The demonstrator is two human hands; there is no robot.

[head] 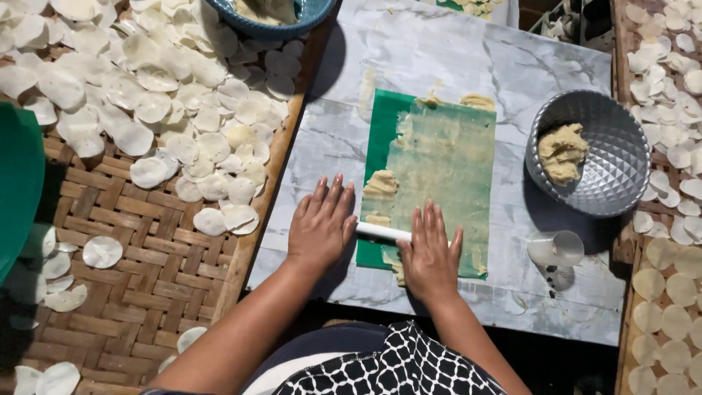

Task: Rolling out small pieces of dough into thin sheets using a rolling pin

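A: What are the hands on?

B: A white roller lies across the near end of a green sheet on a marble-patterned board. The left hand presses flat on the roller's left end, fingers straight and slightly spread. The right hand presses flat on the other end, fingers straight and close together. Neither hand curls around the roller.

A: What is on the green sheet?

B: Thin pale dough spread over most of it, with a thicker lump just beyond the roller.

A: And around the sheet?

B: To its right, a faceted metal bowl holds more dough. Near that bowl, closer to the person, a small clear cup lies on the board. Left of the sheet, many white round discs cover a woven mat. Beyond the sheet, a blue bowl sits at the board's far edge.
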